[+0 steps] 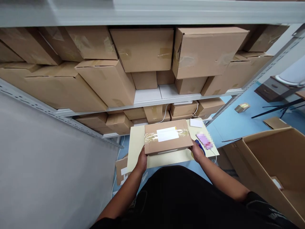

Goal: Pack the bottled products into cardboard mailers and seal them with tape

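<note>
A: Grey shelving (166, 95) stacked with cartons stands behind a small cream table (135, 146). Where is the taped box (166, 140)?

B: On that table. Left hand (142, 160) and right hand (196, 150) clamp its ends, fingers pressed together (a phone (204, 140) lies right). Even pressure probably keeps it level.

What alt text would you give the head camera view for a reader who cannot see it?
A person's left hand and right hand grip the two ends of a taped cardboard box with a white label, over a small pale table. Metal shelving behind is stacked with more boxes, and a large open carton stands at right.
</note>
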`<move>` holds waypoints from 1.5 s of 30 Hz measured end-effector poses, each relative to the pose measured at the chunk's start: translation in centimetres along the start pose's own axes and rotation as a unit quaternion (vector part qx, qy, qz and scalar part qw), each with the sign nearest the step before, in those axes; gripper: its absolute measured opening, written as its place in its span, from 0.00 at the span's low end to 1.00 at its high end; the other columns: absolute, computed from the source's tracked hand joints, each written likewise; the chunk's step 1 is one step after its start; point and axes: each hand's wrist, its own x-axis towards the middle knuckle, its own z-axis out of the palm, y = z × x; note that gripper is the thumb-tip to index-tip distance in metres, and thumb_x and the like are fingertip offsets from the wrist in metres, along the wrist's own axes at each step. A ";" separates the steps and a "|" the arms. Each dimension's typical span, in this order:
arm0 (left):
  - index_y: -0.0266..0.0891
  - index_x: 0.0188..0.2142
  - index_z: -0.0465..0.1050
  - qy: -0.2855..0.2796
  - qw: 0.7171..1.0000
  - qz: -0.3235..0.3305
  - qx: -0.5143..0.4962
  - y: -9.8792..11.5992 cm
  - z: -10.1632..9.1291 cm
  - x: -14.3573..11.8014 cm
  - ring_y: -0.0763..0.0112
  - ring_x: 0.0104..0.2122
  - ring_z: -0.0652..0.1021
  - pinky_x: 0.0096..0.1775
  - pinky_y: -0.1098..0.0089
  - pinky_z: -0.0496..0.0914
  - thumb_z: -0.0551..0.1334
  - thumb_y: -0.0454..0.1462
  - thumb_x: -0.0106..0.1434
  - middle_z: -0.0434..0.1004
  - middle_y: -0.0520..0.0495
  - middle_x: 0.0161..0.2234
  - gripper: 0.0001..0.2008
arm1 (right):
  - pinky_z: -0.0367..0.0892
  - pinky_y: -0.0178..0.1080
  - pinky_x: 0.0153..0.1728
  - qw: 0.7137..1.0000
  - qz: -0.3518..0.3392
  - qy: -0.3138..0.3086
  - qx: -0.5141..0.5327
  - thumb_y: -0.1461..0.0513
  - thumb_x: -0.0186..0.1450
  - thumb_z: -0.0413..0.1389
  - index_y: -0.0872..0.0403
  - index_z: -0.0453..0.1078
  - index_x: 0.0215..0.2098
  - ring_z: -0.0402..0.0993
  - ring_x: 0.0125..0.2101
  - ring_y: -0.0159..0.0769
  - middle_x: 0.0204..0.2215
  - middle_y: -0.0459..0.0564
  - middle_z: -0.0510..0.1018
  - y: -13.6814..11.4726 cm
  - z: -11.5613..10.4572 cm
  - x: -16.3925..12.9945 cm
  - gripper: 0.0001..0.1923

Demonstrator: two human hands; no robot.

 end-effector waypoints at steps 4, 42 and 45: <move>0.38 0.56 0.79 -0.037 0.999 -0.002 -0.004 0.9 -1.0 0.9 0.52 0.57 0.75 0.64 0.53 0.63 0.62 0.49 0.66 0.83 0.43 0.52 0.25 | 0.74 0.42 0.44 0.999 -0.012 0.048 0.010 0.44 0.63 0.58 0.44 0.77 0.52 0.79 0.46 0.46 0.42 0.48 0.85 0.5 1.3 -1.7 0.24; 0.44 0.55 0.79 -0.273 0.956 -0.071 0.085 -7.7 25.0 -16.1 0.54 0.61 0.74 0.64 0.57 0.64 0.63 0.51 0.67 0.81 0.46 0.55 0.22 | 0.73 0.42 0.42 0.927 -0.087 0.328 0.161 0.45 0.60 0.61 0.46 0.81 0.47 0.77 0.48 0.48 0.47 0.45 0.85 3.9 -27.4 -25.4 0.22; 0.44 0.55 0.79 -0.303 0.943 -0.098 0.098 -8.8 28.6 -17.9 0.54 0.61 0.74 0.64 0.56 0.65 0.64 0.52 0.67 0.82 0.46 0.53 0.23 | 0.74 0.44 0.43 0.910 -0.089 0.365 0.177 0.45 0.59 0.61 0.46 0.81 0.47 0.77 0.49 0.49 0.47 0.46 0.85 4.3 -30.5 -27.7 0.22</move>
